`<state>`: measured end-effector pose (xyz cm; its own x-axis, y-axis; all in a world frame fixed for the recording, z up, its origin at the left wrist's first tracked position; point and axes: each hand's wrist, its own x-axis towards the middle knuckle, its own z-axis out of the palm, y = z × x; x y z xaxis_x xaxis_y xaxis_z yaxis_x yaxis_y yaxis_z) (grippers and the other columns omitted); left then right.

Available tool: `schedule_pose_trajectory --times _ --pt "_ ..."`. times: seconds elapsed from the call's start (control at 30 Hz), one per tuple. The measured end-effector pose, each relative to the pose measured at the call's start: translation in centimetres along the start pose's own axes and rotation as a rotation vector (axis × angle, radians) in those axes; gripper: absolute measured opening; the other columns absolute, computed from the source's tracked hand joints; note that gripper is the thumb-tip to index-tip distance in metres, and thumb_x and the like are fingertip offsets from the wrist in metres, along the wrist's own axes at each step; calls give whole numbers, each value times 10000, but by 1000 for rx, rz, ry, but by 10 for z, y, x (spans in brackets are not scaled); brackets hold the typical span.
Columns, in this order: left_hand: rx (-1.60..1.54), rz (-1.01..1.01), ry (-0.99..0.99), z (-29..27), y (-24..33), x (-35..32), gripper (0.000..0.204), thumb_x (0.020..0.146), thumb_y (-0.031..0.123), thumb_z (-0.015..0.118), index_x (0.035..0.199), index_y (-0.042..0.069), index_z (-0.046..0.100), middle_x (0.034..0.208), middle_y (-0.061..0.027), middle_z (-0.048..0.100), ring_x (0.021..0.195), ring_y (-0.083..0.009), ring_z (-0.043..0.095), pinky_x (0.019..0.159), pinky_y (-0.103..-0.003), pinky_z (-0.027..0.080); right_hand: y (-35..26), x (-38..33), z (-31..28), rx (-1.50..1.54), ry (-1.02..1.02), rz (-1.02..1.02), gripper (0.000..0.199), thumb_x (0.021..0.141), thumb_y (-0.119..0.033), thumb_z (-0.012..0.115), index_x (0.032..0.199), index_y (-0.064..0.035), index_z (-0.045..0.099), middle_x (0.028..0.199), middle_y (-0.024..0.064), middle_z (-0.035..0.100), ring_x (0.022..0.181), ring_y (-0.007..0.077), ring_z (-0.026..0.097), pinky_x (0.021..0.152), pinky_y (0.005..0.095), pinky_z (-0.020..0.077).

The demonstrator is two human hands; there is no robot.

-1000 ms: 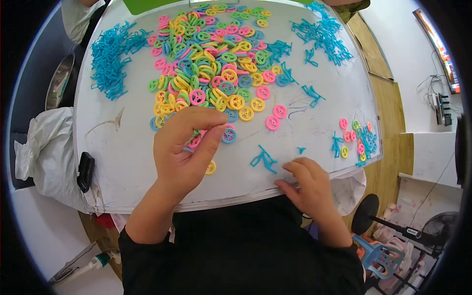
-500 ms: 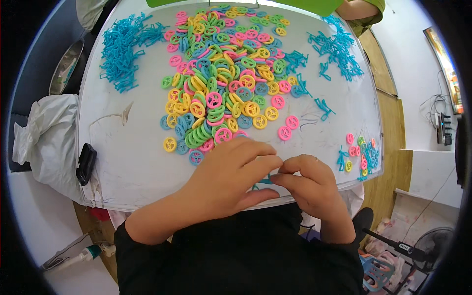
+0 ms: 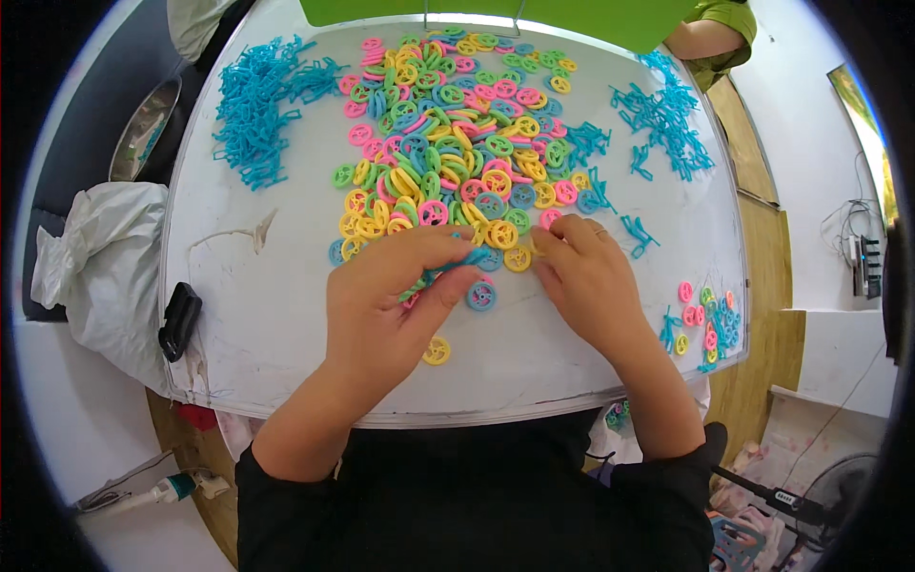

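Note:
My left hand (image 3: 376, 296) is closed around a small blue plastic frame piece (image 3: 465, 261), pinched between thumb and fingers; the palm side is partly hidden. Just beyond its thumb lies a blue spoked toy wheel (image 3: 481, 296), with a yellow wheel (image 3: 436, 351) nearer to me. At the near edge of a big heap of pink, yellow, green and blue toy wheels (image 3: 448, 143), my right hand (image 3: 586, 281) reaches in, thumb and forefinger apart. A pink wheel (image 3: 550, 218) and a yellow wheel (image 3: 518, 258) are beside its fingertips.
Blue frame pieces are piled at the far left (image 3: 253, 114) and far right (image 3: 667, 119) of the white table (image 3: 276, 334). Mixed wheels and blue parts (image 3: 710, 329) cluster at the right corner. A black case (image 3: 179, 321) sits by the left edge. Another person's arm (image 3: 710, 40) is at the far right.
My hands have parted and moved forward from the near edge. The left carries the blue frame piece; the right has gone to the heap. The view has shifted slightly.

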<state>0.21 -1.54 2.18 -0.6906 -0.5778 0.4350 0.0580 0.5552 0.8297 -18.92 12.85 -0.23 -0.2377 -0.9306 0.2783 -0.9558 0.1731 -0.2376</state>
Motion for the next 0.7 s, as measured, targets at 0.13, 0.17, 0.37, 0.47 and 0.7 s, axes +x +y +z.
schedule_pose_trajectory --times 0.13,0.17,0.37,0.47,0.7 --pt "-180 -111 -37 2 -6 -4 192 825 -11 733 1006 -3 668 1071 -126 686 991 -204 659 825 -300 521 3 -4 16 -69 -10 10 249 752 -35 717 996 -24 674 957 106 581 905 292 597 790 389 502" --pt "-229 -173 -81 2 -6 -5 210 834 -59 699 1034 -21 648 1128 -125 660 1082 -197 629 921 -310 502 2 -5 15 -70 -10 9 249 752 -35 717 996 -24 674 957 106 581 905 292 597 790 389 502" --pt "-200 -31 -73 11 -11 -3 175 802 18 744 964 14 678 979 -102 697 884 -221 657 778 -309 504 -1 -3 1 69 134 67 243 748 -44 726 985 -21 679 972 101 606 908 293 601 785 392 502" --pt "-178 -45 -85 12 -9 -4 176 806 25 746 970 15 682 980 -96 700 883 -211 657 765 -302 503 7 -3 0 32 22 36 262 744 -46 727 1001 -23 685 984 104 621 930 295 607 786 392 501" --pt "-171 -81 -133 12 -5 -5 193 817 36 748 1002 20 694 1008 -88 712 879 -193 664 740 -286 505 12 -4 3 -33 105 -19 237 772 -34 703 1008 -19 692 935 101 653 854 277 640 753 350 519"
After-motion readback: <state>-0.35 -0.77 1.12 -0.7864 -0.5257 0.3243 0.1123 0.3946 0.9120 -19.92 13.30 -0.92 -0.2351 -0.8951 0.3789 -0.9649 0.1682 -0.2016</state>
